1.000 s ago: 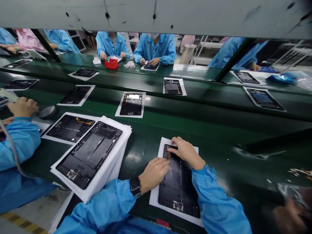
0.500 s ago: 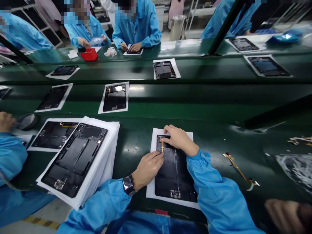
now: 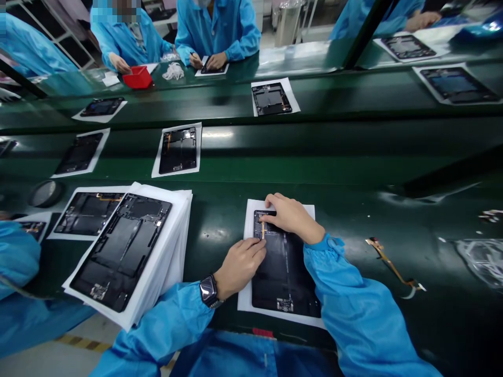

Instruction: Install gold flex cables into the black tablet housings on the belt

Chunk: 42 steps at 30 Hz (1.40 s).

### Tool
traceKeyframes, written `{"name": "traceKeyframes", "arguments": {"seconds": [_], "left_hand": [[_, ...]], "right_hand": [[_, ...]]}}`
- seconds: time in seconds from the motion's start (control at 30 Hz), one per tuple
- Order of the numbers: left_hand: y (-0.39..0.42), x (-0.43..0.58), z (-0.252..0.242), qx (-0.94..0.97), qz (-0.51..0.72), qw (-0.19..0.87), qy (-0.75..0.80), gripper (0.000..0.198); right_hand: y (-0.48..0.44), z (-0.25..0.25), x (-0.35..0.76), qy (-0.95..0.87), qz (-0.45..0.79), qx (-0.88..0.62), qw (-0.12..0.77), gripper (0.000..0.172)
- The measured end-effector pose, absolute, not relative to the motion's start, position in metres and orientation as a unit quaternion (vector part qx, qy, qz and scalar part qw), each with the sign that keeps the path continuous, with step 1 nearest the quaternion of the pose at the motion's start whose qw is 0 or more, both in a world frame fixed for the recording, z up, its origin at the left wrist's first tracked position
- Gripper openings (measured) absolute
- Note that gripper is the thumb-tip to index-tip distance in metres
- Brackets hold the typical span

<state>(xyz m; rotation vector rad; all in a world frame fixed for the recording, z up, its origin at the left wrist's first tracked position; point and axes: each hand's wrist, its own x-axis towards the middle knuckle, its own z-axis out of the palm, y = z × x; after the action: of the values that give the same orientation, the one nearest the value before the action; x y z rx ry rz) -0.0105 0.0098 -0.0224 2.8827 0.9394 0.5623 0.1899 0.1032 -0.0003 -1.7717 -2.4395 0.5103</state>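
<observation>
Lying on a white sheet [image 3: 247, 272] under the left hand [image 3: 239, 267] and right hand [image 3: 293, 217], a stiff, fragile black tablet housing [image 3: 285, 277] is best held by its edges; an amber flex cable [image 3: 263, 229] is touched by half-curled fingers [image 3: 255, 247], any grip unclear.

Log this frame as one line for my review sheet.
left hand: by orange flex cable | right hand: on black tablet housing | white sheet beneath

One left hand [image 3: 239, 267], one right hand [image 3: 293, 217], one wristwatch [image 3: 208, 291], one red bin [image 3: 137, 77].
</observation>
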Motion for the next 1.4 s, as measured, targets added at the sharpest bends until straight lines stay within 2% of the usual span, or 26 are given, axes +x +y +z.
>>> {"name": "traceKeyframes", "arguments": {"seconds": [0.43, 0.6, 0.7, 0.77, 0.9, 1.07, 1.2, 1.4], "left_hand": [[0.010, -0.010, -0.021, 0.937, 0.163, 0.050, 0.306, 0.020], [0.015, -0.015, -0.015, 0.927, 0.172, 0.115, 0.315, 0.023], [0.019, -0.020, -0.012, 0.925, 0.173, 0.131, 0.312, 0.026], [0.020, -0.022, -0.010, 0.932, 0.153, 0.126, 0.304, 0.025], [0.019, -0.023, -0.005, 0.944, 0.104, 0.119, 0.289, 0.024], [0.017, -0.027, 0.000, 0.951, 0.082, 0.115, 0.276, 0.027], [0.016, -0.030, 0.002, 0.953, 0.085, 0.112, 0.269, 0.029], [0.018, -0.035, -0.002, 0.948, 0.120, 0.135, 0.262, 0.019]], "right_hand": [[0.102, 0.001, 0.188, -0.794, 0.166, -0.584, 0.043, 0.033], [0.099, 0.012, 0.197, -0.806, 0.209, -0.549, 0.072, 0.015], [0.097, 0.020, 0.205, -0.809, 0.259, -0.520, 0.094, 0.039], [0.096, 0.026, 0.208, -0.801, 0.285, -0.520, 0.081, 0.046], [0.096, 0.037, 0.205, -0.785, 0.309, -0.534, 0.059, 0.032], [0.092, 0.048, 0.204, -0.717, 0.407, -0.551, 0.130, 0.008], [0.088, 0.049, 0.208, -0.658, 0.465, -0.562, 0.187, 0.021], [0.075, 0.046, 0.208, -0.632, 0.522, -0.541, 0.189, 0.027]]}}
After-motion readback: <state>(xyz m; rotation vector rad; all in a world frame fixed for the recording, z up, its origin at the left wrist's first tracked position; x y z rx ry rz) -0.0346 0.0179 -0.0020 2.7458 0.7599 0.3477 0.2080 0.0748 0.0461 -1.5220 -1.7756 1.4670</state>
